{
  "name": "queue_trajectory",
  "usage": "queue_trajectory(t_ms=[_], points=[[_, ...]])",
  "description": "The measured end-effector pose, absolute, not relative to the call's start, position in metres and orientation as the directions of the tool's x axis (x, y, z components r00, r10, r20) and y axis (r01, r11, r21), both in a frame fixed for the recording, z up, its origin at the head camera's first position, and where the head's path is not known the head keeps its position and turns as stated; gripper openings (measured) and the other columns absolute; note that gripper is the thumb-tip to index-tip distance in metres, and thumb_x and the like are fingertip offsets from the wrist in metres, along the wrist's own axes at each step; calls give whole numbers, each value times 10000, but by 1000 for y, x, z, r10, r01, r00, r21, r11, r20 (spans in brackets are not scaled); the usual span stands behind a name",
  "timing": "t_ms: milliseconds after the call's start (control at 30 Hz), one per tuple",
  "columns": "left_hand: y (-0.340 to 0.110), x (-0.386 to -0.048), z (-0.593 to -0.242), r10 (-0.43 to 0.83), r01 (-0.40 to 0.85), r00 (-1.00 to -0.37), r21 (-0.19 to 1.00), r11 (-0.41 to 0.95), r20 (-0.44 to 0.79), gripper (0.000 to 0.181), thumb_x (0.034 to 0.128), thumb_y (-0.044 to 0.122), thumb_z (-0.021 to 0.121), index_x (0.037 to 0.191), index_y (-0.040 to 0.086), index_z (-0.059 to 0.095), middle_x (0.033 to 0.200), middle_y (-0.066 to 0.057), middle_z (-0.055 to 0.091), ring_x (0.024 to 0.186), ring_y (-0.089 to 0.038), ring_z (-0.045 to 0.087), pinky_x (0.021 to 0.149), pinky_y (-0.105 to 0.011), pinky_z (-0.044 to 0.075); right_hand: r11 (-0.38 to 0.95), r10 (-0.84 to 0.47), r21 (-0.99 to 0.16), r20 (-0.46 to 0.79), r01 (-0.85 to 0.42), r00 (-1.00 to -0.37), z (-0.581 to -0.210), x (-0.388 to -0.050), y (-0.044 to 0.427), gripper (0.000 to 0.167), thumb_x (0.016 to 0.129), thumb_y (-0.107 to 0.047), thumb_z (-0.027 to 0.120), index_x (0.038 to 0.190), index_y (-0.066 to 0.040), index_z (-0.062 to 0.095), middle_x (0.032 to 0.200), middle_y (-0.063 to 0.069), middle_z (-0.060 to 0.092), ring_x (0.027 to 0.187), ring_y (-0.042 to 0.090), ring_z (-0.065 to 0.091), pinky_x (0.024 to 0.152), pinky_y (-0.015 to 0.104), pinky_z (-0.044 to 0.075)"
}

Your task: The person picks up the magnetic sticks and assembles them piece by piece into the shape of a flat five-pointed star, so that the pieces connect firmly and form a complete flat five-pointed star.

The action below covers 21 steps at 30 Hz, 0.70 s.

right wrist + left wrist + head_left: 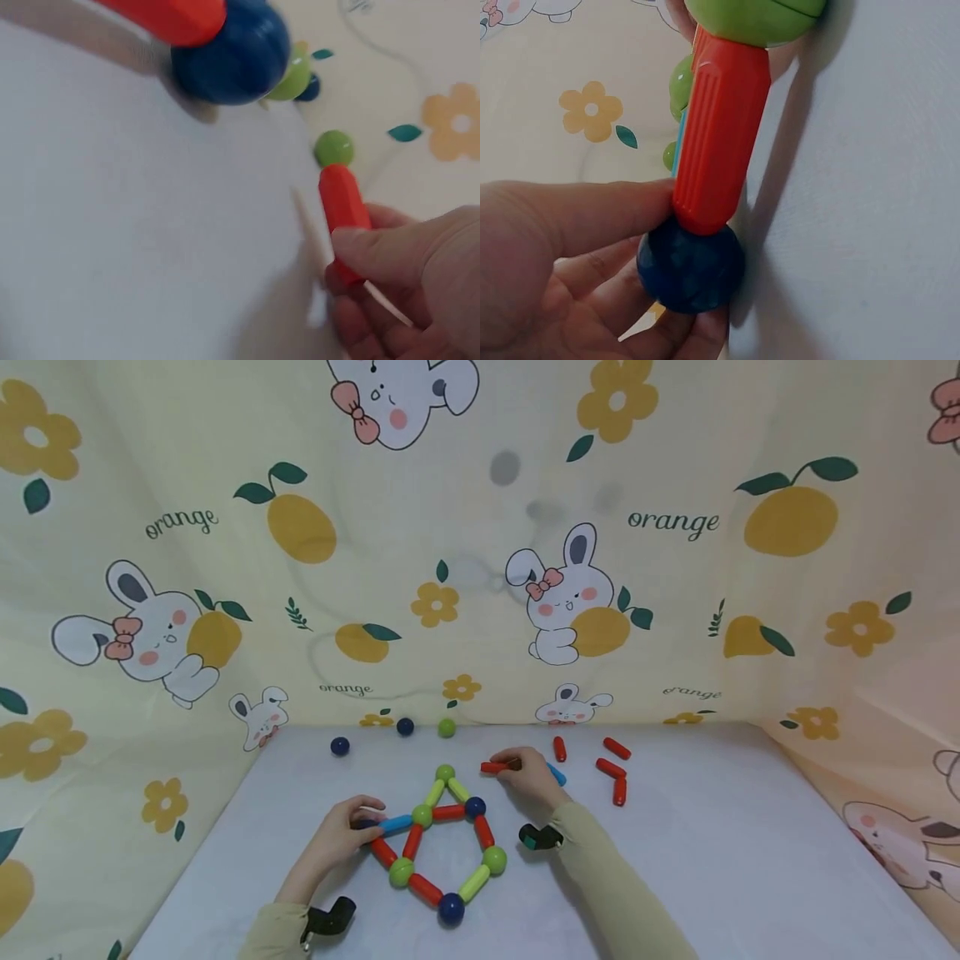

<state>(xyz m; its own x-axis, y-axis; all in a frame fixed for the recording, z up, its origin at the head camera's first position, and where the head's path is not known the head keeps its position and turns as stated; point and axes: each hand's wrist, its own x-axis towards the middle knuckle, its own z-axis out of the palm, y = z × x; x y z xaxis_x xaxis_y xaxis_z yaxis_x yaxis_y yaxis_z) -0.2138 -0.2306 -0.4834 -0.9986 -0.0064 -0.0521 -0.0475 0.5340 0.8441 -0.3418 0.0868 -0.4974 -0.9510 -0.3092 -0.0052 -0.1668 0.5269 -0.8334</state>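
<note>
Ball [692, 271], navy, is gripped by the curled left hand [339, 837] — right hand [534, 778] pinches 1 red rod [343, 201].

A broad passage lies over the desk [787, 877] at lower right of the head view, but the right sleeve [618, 885] bars it from the ball-and-stick frame [449, 812] at lower centre. The left grip [341, 831] blocks that frame's left corner; loose red sticks [611, 767] obstruct right of centre, the printed curtain [450, 647] behind.
</note>
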Motion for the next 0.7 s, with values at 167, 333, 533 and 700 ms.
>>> queue_trajectory(t_ms=[167,333,533,700], points=[[-230,-214,-483,-12,-56,-998,841,537,-59,278,853,-24,672,1120,32,619,941,-27,684,845,-180,602,779,-363,512,506,-301,-851,-21,-141,-953,-489,-322,104,262,861,-51,697,1115,-114,706,1051,-5,649,917,194,555,848,360,490],[-229,-215,-482,-11,-57,-998,834,549,-60,285,854,-21,675,1127,34,616,937,-23,683,845,-181,597,787,-366,511,487,-296,-871,-92,-67,-951,-479,-300,115,264,846,-63,713,1102,-129,713,1021,-12,650,933,199,549,851,363,484],[-227,-219,-482,8,-40,-999,839,542,-53,294,846,-30,679,1126,34,618,933,-23,687,857,-184,604,780,-367,516,464,-335,-883,-98,-73,-937,-477,-279,115,256,849,-55,705,1099,-110,713,1001,-3,653,894,212,530,766,319,477],[-223,-220,-484,22,-44,-998,840,540,-67,301,844,-27,682,1130,40,618,929,-13,688,862,-180,602,768,-355,511,465,-334,-882,-87,-84,-938,-482,-269,115,249,844,-51,707,1090,-91,715,969,9,650,851,213,518,720,301,464]])
